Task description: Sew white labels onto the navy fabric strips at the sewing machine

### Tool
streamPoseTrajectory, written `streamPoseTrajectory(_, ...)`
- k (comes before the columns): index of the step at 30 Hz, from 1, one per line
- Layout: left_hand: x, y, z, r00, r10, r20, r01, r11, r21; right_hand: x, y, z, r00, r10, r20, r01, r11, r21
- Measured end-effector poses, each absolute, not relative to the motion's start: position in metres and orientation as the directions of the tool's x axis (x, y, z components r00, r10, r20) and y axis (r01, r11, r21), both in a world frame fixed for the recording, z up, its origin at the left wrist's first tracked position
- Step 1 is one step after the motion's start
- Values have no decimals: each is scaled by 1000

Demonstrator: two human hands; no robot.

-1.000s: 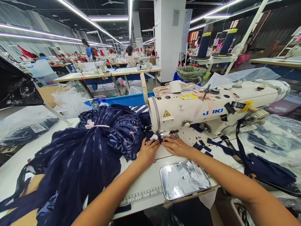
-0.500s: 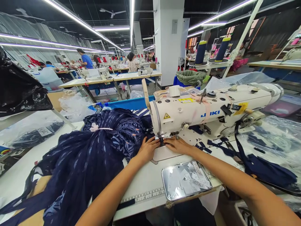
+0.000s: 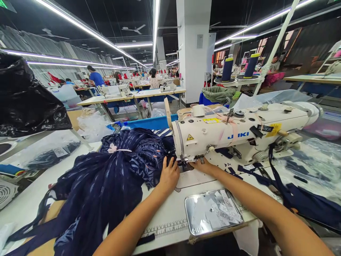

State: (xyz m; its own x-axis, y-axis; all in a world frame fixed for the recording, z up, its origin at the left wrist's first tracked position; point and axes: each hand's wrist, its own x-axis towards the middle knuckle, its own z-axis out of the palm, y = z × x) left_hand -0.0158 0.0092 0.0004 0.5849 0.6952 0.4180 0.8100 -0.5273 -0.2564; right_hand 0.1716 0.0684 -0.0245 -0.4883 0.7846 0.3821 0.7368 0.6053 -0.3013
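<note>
A white sewing machine (image 3: 221, 129) lies across the worktable, its needle area at the left end. Just left of the presser foot, my left hand (image 3: 169, 177) rests on the edge of a navy patterned garment (image 3: 106, 181), fingers spread and slightly bent. My right hand (image 3: 206, 167) reaches in at the right of the needle, low under the machine head. Its fingertips are partly hidden there, so its grip does not show. Dark fabric lies under the foot between the hands. A pale flower-shaped tie (image 3: 113, 148) sits on the gathered garment.
A metal tray (image 3: 197, 217) with white labels lies at the table's front edge beside a printed ruler (image 3: 167, 227). Navy scraps and straps (image 3: 306, 195) lie at the right. Thread cones (image 3: 227, 70) stand behind. A black plastic bag (image 3: 29, 99) hangs at the left.
My left hand has drawn back slightly from the foot, its fingers more apart. My right hand has slid further in behind the needle area. The camera view has tilted up a little.
</note>
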Motion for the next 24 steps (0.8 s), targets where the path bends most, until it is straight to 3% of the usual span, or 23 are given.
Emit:
streamPoseTrajectory(8,-18,14,5,571,765,299,821,-541,-182,183,63,-27,-521,773,362,736,622,-267)
streamPoseTrajectory(16,-18,14,8,557,773,303,828,-548,-124,175,65,-26,-466,783,411,721,606,-336)
streamPoseTrajectory(24,-19,15,6,544,779,311,833,-547,-85,184,58,-2,-548,790,275,681,612,-402)
